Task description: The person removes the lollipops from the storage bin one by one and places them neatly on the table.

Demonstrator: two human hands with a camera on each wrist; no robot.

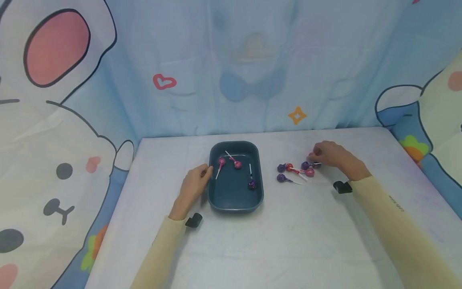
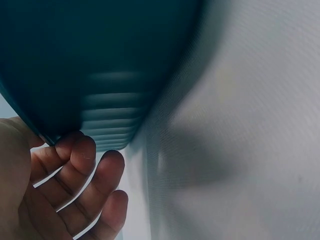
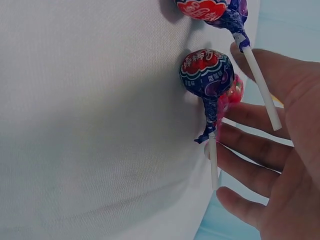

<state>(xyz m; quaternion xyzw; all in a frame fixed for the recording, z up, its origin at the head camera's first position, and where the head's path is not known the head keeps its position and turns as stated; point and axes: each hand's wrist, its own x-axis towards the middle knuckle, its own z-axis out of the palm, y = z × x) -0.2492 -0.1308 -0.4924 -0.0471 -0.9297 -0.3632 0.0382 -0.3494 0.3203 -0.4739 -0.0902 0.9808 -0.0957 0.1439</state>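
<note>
At the dark teal tray (image 1: 234, 206), my left hand (image 1: 195, 184) pinches the left rim; the left wrist view shows fingers (image 2: 82, 152) curled at the tray's edge (image 2: 120, 115). Inside lie two pink lollipops (image 1: 237, 164) and a purple one (image 1: 252, 184). On the right, my right hand (image 1: 332, 154) reaches to a pink lollipop (image 3: 236, 91) at the far side of a loose group. In the right wrist view its thumb and fingers stand apart around that candy, its index fingertip near it. A purple lollipop (image 3: 207, 72) partly hides it.
Between tray and right hand lie more lollipops: purple ones (image 1: 280, 178), a red one (image 1: 289, 167) and a pink one (image 1: 309, 172). The white tabletop (image 1: 274, 241) extends toward me. A printed blue curtain (image 1: 252, 112) hangs along the back edge.
</note>
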